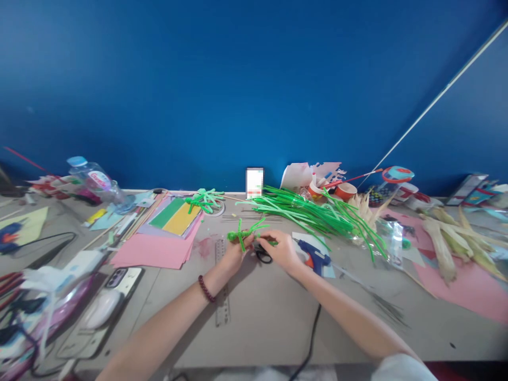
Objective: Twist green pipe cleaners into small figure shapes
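My left hand [236, 256] is closed around a green pipe-cleaner figure [240, 235], its fuzzy legs sticking out above and to the side. Close by on the right, my right hand [280, 247] has its fingers pinched together, with a bit of green pipe cleaner [273, 243] showing beneath them. Scissors with black handle loops [264, 256] are between the two hands; their blades are hidden. A clear ruler [222, 312] lies partly under my left wrist. Just beyond my right hand rests a blue glue gun [314, 256].
A pile of green pipe cleaners [313, 214] spreads behind my right hand. Pink paper [153, 251] and coloured sheets lie left, near a phone [99, 317]. A water bottle [99, 182] leans at the back left. Dried husks [440, 248] are far right. A blue wall [254, 95] stands behind.
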The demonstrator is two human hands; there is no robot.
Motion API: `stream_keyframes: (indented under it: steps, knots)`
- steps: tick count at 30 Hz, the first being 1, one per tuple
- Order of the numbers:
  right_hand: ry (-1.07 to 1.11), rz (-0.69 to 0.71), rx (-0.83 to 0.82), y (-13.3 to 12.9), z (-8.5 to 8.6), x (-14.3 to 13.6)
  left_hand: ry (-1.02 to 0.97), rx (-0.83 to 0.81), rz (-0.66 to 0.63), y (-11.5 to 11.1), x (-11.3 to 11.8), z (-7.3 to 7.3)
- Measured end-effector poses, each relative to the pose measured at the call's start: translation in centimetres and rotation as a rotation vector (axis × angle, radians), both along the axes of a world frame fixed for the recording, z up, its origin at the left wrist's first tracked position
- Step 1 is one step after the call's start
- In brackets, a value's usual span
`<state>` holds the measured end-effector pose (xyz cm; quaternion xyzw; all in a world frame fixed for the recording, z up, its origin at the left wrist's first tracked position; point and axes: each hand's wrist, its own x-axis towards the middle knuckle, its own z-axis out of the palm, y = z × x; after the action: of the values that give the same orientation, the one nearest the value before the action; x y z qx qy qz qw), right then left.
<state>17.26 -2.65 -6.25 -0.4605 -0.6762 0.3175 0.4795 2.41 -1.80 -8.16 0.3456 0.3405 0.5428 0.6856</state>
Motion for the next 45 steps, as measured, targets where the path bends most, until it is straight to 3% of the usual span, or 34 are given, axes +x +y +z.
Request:
stream_keyframes:
  steps: [3,5,8,10,13,16,21,23,26,31,39,42,45]
  knots:
    - [0.401,0.104,-0.516,0.3,0.2,-0.2,0.022,0.045,-0.074,-0.1,0.0,0.0]
    - [0.628,0.172,-0.773,0.5,0.1,-0.2,0.007,0.036,-0.097,-0.1,0.0,0.1]
    - [0.818,0.192,-1.025,0.7,-0.1,-0.2,-0.025,0.011,-0.099,-0.1,0.0,0.0]
    - [0.823,0.213,-1.082,0.7,-0.2,-0.1,-0.033,0.01,-0.108,0.0,-0.1,-0.1]
    - [0.755,0.237,-1.004,0.8,-0.2,-0.1,-0.023,0.004,-0.116,0.2,-0.1,-0.3]
    - [0.579,0.181,-0.785,0.8,-0.1,0.0,0.002,0.021,-0.117,0.2,0.1,-0.3]
    - [-0.1,-0.007,-0.007,0.1,-0.2,0.1,0.026,-0.003,-0.063,0.1,0.3,-0.3]
    - [-0.251,-0.049,0.214,-0.3,-0.2,0.3,0.027,-0.013,-0.1,0.2,0.2,-0.5]
    - [-0.335,-0.102,0.396,-0.6,0.0,0.8,0.025,-0.024,-0.16,0.3,-0.2,-0.9]
    - [-0.542,-0.046,0.654,-0.4,0.7,1.8,-0.061,-0.042,-0.114,0.3,-0.9,-1.2]
    - [-0.76,0.119,0.887,-0.8,1.2,1.2,-0.115,-0.084,-0.128,-0.4,-0.3,0.2]
    - [-0.684,0.162,0.747,-0.8,0.7,0.9,-0.118,-0.072,-0.082,-0.3,-0.1,0.0]
    - [-0.473,0.13,0.463,-0.7,0.1,0.5,-0.117,-0.068,-0.058,-0.1,-0.2,-0.5]
